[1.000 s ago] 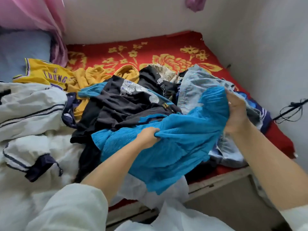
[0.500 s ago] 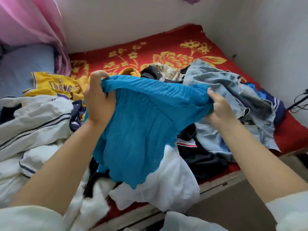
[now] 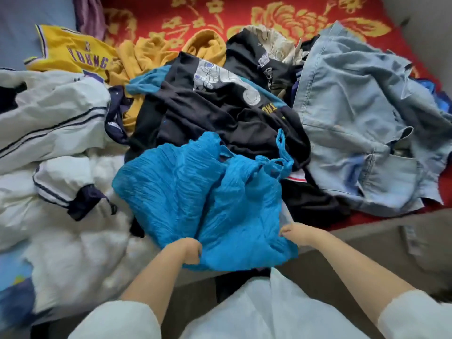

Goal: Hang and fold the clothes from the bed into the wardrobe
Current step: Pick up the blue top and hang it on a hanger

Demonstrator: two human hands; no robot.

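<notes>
A bright blue crinkled top with thin straps lies spread over the clothes pile at the bed's near edge. My left hand grips its near hem on the left. My right hand grips the hem on the right, fingers curled into the cloth. The straps point away from me, over a black printed shirt. The wardrobe is out of view.
On the red flowered bed lie a light denim garment at right, a yellow jersey and mustard cloth at back, and a white striped jacket at left. The bed's grey edge runs at lower right.
The blue top was held up in the air; both hands have brought it down and toward me, laying it flat on the pile. The view has tilted downward.
</notes>
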